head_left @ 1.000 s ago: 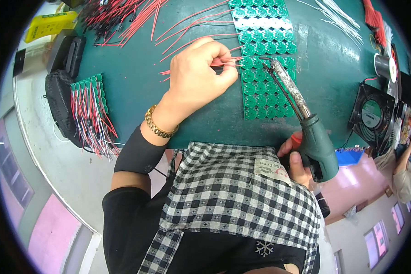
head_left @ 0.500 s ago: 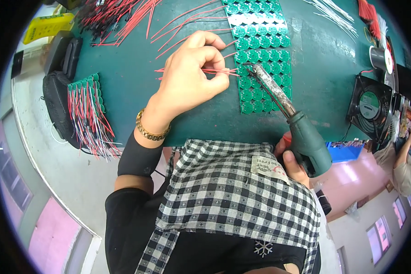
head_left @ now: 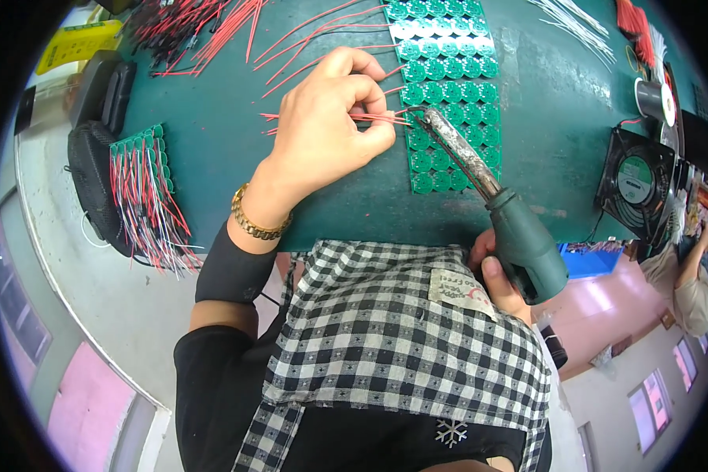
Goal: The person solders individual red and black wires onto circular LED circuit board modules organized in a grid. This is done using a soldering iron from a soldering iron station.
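Observation:
A panel of round green circuit boards (head_left: 451, 92) lies on the table in front of me. My left hand (head_left: 328, 118) is at its left edge, thumb and fingers pinched on several thin red wires (head_left: 368, 117) whose ends reach the board edge. With my right hand (head_left: 499, 277) I grip a soldering iron (head_left: 523, 236) with a dark green handle, partly hiding my fingers. Its blackened tip is at the panel's left side, right by the wire ends; whether it touches them I cannot tell. Farther up the same edge, more red wires (head_left: 322, 59) stick out leftward.
At the far left lie bundles of red and black wires (head_left: 185, 31). A wired board panel (head_left: 145, 161) rests on a black pouch (head_left: 94, 181). White wires (head_left: 578, 27), a solder spool (head_left: 654, 101) and a black fan (head_left: 636, 182) are on the right. Another person's arm (head_left: 692, 271) shows beyond.
The soldering iron's tip has shifted left across the boards to the wire ends at the panel's edge. My left hand keeps its pinch on the red wires, nearly in place.

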### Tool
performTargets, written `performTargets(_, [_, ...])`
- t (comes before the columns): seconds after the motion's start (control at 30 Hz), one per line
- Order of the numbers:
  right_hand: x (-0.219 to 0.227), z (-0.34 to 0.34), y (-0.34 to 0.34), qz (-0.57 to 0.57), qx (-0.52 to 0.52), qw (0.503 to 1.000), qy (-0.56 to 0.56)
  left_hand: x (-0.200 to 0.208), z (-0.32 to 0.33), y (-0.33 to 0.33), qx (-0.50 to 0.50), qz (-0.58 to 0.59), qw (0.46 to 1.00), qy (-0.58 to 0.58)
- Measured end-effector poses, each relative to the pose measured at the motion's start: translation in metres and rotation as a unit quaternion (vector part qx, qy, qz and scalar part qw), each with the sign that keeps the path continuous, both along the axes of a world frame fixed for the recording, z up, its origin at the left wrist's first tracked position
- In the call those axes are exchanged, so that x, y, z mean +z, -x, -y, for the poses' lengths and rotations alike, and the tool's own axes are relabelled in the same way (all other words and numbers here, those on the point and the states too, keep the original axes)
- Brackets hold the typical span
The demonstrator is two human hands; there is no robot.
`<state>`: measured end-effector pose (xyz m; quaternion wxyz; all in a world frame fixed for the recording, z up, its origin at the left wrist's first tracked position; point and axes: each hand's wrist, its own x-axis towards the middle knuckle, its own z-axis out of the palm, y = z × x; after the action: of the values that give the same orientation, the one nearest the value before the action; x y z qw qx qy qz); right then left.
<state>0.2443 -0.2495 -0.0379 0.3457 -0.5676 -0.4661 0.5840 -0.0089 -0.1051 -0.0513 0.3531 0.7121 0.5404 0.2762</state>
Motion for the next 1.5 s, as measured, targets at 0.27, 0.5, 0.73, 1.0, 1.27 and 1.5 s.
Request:
performTargets(0.27, [-0.005,0.006,-0.002,0.029,0.009,1.000,-0.001,-0.001,-0.006,-0.002,-0.007,0.001,1.000,-0.010])
performTargets(0.5, [0.005,0.006,0.006,-0.110,-0.116,0.986,0.054,-0.005,-0.007,-0.006,-0.009,0.006,1.000,-0.010])
performTargets(0.73, [-0.003,0.011,0.010,-0.156,-0.152,0.975,0.035,-0.003,-0.011,-0.005,-0.030,-0.011,0.999,-0.002])
performTargets(1.0, [-0.007,0.020,0.003,-0.190,-0.164,0.968,0.010,0.027,-0.002,-0.001,-0.025,-0.006,0.998,-0.061])
performTargets(1.27, [-0.002,0.034,0.005,-0.151,-0.071,0.984,-0.057,0.029,0.042,-0.016,0.002,0.010,1.000,-0.016])
performTargets(1.5, [0.009,0.035,0.003,-0.048,-0.064,0.993,-0.086,0.033,0.044,-0.018,0.024,0.036,0.999,-0.014])
